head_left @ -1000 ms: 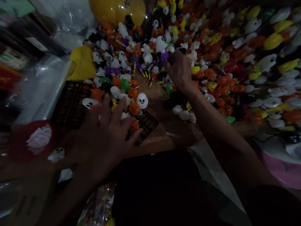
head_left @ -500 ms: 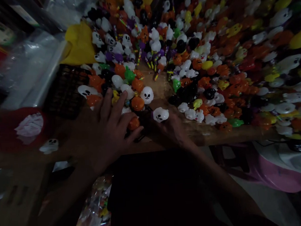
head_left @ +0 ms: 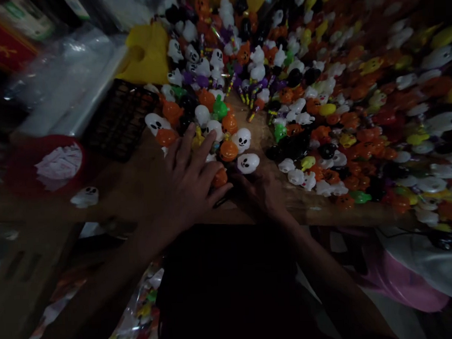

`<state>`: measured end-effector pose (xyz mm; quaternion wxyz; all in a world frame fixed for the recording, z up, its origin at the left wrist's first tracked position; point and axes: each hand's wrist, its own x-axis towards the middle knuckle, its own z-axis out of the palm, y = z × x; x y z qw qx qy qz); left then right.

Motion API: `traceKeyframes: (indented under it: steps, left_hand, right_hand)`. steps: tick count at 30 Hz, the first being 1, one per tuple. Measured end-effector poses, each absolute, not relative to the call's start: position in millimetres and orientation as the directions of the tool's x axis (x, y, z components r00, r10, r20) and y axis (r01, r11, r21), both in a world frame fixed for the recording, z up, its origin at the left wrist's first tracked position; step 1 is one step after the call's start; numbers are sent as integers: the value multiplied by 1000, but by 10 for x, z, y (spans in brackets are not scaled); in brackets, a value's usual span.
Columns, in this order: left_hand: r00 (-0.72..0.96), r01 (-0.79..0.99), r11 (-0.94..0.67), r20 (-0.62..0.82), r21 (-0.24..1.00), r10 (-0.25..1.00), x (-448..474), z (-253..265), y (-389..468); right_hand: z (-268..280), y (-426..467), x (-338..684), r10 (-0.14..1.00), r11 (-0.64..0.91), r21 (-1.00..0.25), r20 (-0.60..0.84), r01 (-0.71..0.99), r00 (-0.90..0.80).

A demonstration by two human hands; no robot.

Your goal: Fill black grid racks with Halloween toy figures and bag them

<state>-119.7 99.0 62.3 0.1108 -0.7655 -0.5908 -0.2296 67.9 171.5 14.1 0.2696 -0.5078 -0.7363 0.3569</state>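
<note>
My left hand (head_left: 191,178) lies spread over a small cluster of plastic figures, fingers apart. An orange round figure (head_left: 219,177) shows between its thumb and forefinger. My right hand (head_left: 263,192) is closed near the table's front edge, holding a white skull-faced toy (head_left: 248,163) whose face points up; a dark purple part shows below its head, and the fingertips are in shadow. Just behind it sit another white skull head (head_left: 242,139) and an orange pumpkin-like figure (head_left: 229,150). A green figure (head_left: 220,107) stands farther back in the cluster.
A huge pile of mixed small figures (head_left: 354,120) covers the right and back of the wooden table (head_left: 252,124). At left are a black lattice basket (head_left: 118,119), a red bowl of white paper slips (head_left: 58,163), a lone ghost figure (head_left: 85,197) and clear plastic bags (head_left: 75,86).
The view has shifted, so most things sit farther right. The skull-faced toy in my right hand has come closer to the cluster and my left hand, which stays spread.
</note>
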Motion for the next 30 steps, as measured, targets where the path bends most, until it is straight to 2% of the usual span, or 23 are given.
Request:
traceKeyframes:
  steps: [3,6,11,14,18,21,25,30]
  left_hand:
    - [160,962,-252,524,108,836,-1133,698,989]
    - [171,962,-257,535,89,827,-1000,859,1064]
    - [266,950,-308,399,45,877,-840,955,1352]
    - [279,943,-327,393,59,876,-857,838,1455]
    - [253,931,-346,478,117,841,-874,749,1434]
    - [229,936,-326,470,135,852,-848,777,1412]
    - [229,945,-311,468,104,854,-831,789,1425]
    - [250,942,-319,417,103,874,-872,789,1397]
  right_hand:
    - [278,1654,670,907,351,-704,93,617,-411]
    - [302,1626,677,839,465,-652,110,599,-532]
    - [142,1654,823,838,476,-642,123,602,-532]
    - [183,1800,1009,823,484,-676,136,555,-552]
    - [534,2410,1058,872,392,-769,136,505,-470]
    - [730,3103,698,931,331,-745,157,579,-330]
    - [620,3853,-68,970,231,-670,101,706,-222]
    - [359,4168,-599,995,97,-631,46,770,-89]
